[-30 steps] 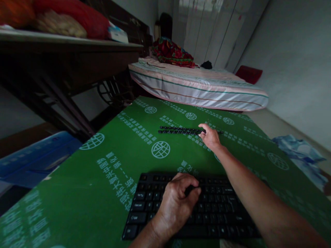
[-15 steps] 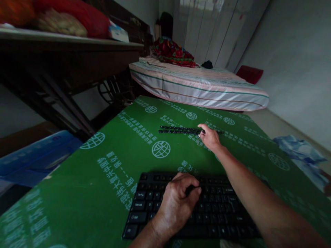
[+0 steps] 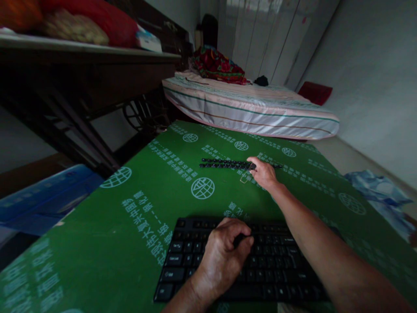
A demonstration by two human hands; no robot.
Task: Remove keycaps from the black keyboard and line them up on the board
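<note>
Rests the left hand point(image 3: 220, 256) on the black keyboard point(image 3: 172, 274) in the lower centre of the frame, with thumb and forefinger curled round and tips nearly meeting; cannot tell of any object inside the curl. Holds the right arm point(image 3: 312, 230) out from the lower right corner, over the keyboard's right end. Pinches a small dark piece point(image 3: 253, 166) between thumb and forefinger of the right hand point(image 3: 264, 173), just right of and below the frame's middle, fingers clamped on it. Has at that same spot two rows of small black pieces point(image 3: 215, 165), laid close together on the green tabletop point(image 3: 94, 243), running from mid-frame rightward to the hand, with a short stretch showing past it. Has near the right hand, to its lower left, a thin pale bent piece point(image 3: 243, 179), too small to make out. Faces a bed point(image 3: 250, 108) in the upper centre, bearing a heaped red patterned cloth point(image 3: 220, 67). Has a blue container point(image 3: 65, 187) at the left edge.
</note>
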